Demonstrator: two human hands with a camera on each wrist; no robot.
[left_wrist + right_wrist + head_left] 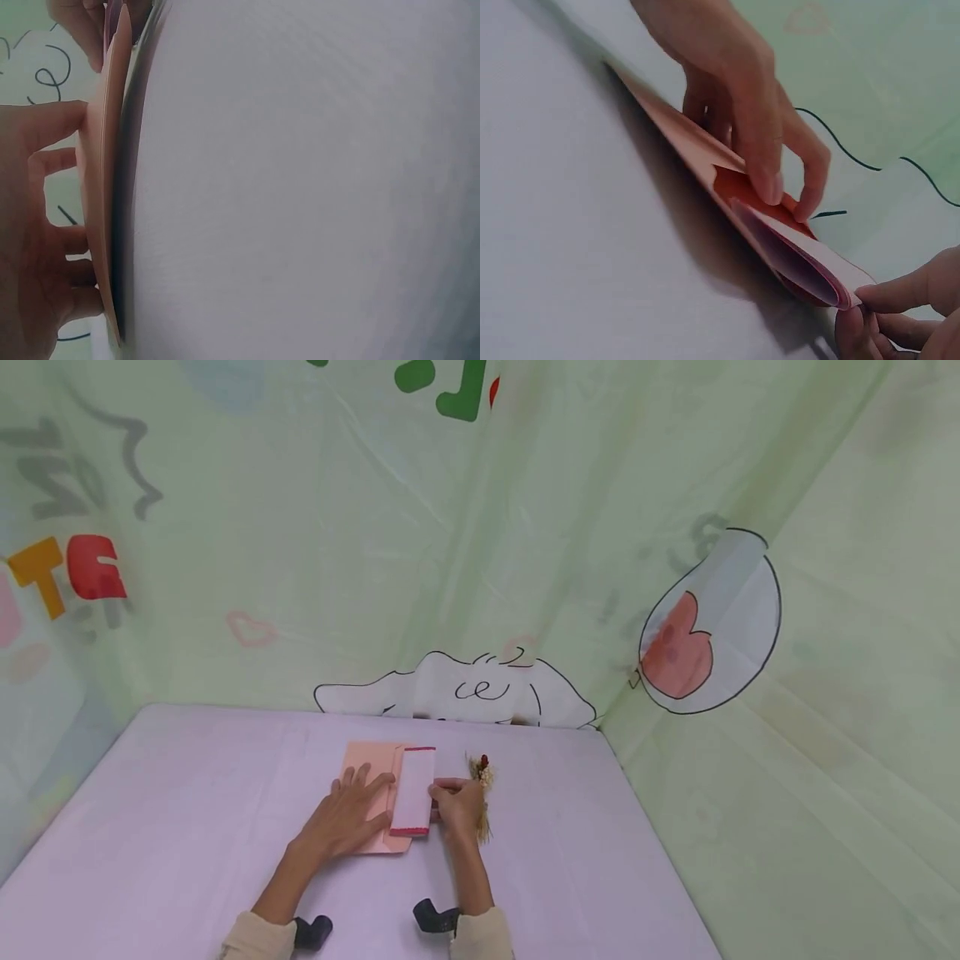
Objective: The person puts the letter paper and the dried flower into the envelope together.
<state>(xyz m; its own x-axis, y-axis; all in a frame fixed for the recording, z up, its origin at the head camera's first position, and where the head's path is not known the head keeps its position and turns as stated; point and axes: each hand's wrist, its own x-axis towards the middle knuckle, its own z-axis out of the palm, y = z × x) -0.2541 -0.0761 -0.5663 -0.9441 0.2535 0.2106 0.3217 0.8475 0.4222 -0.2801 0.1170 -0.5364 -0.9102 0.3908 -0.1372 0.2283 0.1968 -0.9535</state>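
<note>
A peach envelope lies on the table, its opening toward the right. My left hand rests on it with spread fingers, the fingertips pressing its top face in the left wrist view. A folded white sheet of paper with red edges overlaps the envelope's open side. My right hand pinches the right edge of this paper between thumb and fingers. From the right wrist, the folded paper shows its layers, with its far end at the mouth of the envelope; how deep it sits is hidden.
A small bunch of dried flowers with a red bloom lies just right of my right hand, partly covered by it. A pale lilac cloth covers the table. Printed light-green curtains stand behind the table and along its sides.
</note>
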